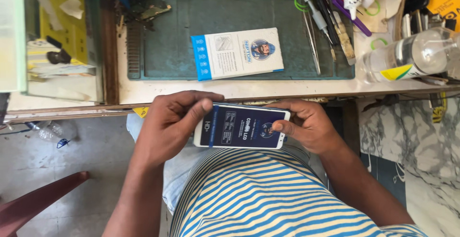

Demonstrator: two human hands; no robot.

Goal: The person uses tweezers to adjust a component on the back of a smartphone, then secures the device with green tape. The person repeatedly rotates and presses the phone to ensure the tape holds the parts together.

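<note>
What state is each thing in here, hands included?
Left hand: grips the phone's left end, thumb on its face.
Right hand: holds the right end, thumb on its face.
Phone: held flat, printed film covering its face.
White box: lying closed on the green mat.
Clear bottle: lying on its side.

A white-framed phone screen panel (242,126) is lying flat and lengthwise between both hands, just below the edge of the surface and above the lap. Its dark face is carrying a blue protective film with printed labels, and its long edges are showing white.
</note>
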